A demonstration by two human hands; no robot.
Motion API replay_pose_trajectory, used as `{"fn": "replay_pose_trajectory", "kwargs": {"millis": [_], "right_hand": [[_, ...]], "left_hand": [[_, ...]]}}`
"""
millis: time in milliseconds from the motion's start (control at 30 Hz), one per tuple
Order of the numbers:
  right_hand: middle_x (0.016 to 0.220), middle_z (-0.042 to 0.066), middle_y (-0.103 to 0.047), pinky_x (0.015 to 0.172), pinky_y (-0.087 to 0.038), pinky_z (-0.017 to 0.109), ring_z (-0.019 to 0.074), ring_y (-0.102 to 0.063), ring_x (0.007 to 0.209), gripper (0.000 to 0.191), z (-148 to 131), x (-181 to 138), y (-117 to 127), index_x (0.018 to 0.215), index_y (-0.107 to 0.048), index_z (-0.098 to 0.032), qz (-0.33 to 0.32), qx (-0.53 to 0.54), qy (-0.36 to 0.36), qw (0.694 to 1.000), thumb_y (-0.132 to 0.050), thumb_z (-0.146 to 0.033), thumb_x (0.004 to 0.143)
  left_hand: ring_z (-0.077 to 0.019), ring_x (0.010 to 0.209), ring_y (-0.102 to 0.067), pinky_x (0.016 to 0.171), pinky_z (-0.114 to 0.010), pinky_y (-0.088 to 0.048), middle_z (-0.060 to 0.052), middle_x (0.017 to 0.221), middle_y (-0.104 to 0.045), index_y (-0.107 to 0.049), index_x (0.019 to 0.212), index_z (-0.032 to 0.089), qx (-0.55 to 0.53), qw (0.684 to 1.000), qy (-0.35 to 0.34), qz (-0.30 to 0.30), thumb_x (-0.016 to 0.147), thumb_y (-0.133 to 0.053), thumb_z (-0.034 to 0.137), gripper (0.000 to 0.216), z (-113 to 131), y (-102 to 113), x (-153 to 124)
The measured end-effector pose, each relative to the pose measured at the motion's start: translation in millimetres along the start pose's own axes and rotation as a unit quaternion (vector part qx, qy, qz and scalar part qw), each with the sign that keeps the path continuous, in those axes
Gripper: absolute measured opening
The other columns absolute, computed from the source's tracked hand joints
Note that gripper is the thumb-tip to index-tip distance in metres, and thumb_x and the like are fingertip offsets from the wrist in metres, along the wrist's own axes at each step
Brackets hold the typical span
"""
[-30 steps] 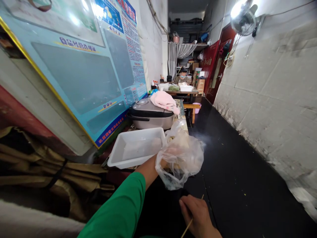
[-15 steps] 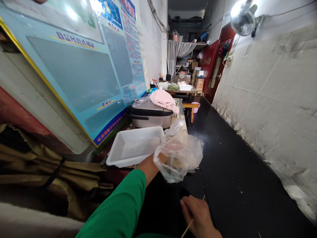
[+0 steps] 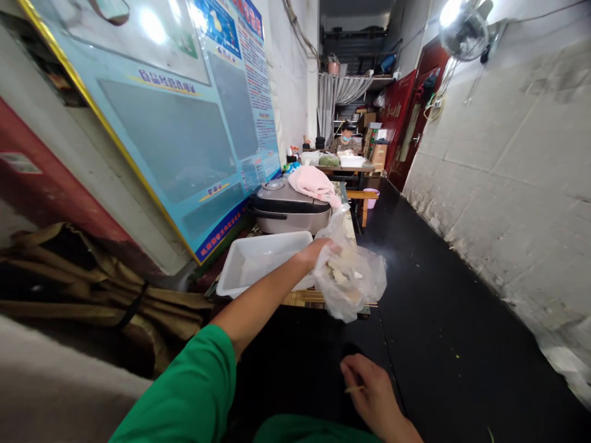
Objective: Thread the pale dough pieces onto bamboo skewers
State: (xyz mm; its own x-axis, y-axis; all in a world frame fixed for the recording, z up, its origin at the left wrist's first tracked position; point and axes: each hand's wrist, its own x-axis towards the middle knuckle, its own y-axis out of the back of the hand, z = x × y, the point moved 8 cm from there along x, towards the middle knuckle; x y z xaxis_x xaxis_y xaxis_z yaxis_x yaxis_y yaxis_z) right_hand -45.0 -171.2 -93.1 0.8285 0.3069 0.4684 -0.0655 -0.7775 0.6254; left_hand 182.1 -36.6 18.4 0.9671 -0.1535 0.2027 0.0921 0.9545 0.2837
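Observation:
My left hand reaches across the white plastic tray into the mouth of a clear plastic bag. Its fingers are hidden by the film, so whether they grip anything cannot be seen. Inside the bag show pale yellowish, flat pieces of a food I cannot name. Low in the view, my right hand is closed around a thin wooden skewer, of which a short length shows. This hand hangs over the black floor, apart from the bag.
Behind the tray stands a large lidded electric cooker, with a pink cloth on top. Further back, a masked person sits at another table. A wooden bench juts out beside it. A blue poster board leans at left.
The view has shifted, and more of my left forearm shows across the tray. The pieces in the bag are plainer to see. The skewer in my right hand has turned, showing a shorter length.

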Motion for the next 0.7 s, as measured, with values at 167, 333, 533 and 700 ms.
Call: {"fn": "replay_pose_trajectory", "kwargs": {"millis": [167,333,533,700], "right_hand": [[0.089,0.003,-0.056,0.067,-0.048,0.027,0.0144,-0.058,0.074,0.019,-3,-4,-26,0.107,-0.055,-0.021,-0.137,0.058,-0.118,0.982,-0.045,-0.031,0.094],[0.086,0.003,-0.054,0.055,-0.042,0.023,0.0105,-0.05,0.063,0.035,-32,7,-50,0.099,-0.054,-0.02,-0.177,0.278,-0.153,0.931,-0.032,-0.047,0.098],[0.059,-0.006,-0.041,0.049,-0.032,0.021,0.0095,-0.038,0.053,0.042,-41,24,-87,0.104,-0.054,-0.017,-0.195,0.281,-0.196,0.919,-0.042,-0.056,0.092],[0.079,0.0,-0.051,0.048,-0.035,0.021,0.0075,-0.041,0.054,0.033,-45,22,-103,0.104,-0.057,-0.019,-0.224,0.298,-0.176,0.911,-0.038,-0.044,0.095]], "left_hand": [[-0.0216,0.09,-0.063,0.086,-0.026,-0.044,-0.005,0.083,-0.072,-0.073,0.075,0.018,0.076,0.993,-0.086,0.028,0.066,-0.071,0.01,0.013,10,58,-54],[-0.0156,0.072,-0.065,0.067,-0.024,-0.05,-0.005,0.084,-0.072,-0.068,0.091,0.015,-0.271,0.94,0.101,0.18,0.069,-0.074,0.025,0.025,-59,105,-150],[-0.0173,0.089,-0.068,0.078,-0.029,-0.055,-0.011,0.097,-0.072,-0.059,0.093,0.013,-0.455,0.83,0.227,0.23,0.071,-0.073,0.013,0.026,-111,87,-238],[-0.0179,0.09,-0.067,0.077,-0.029,-0.054,-0.01,0.1,-0.071,-0.062,0.1,0.014,-0.439,0.828,0.246,0.249,0.065,-0.082,0.027,0.042,-143,83,-275]]}}
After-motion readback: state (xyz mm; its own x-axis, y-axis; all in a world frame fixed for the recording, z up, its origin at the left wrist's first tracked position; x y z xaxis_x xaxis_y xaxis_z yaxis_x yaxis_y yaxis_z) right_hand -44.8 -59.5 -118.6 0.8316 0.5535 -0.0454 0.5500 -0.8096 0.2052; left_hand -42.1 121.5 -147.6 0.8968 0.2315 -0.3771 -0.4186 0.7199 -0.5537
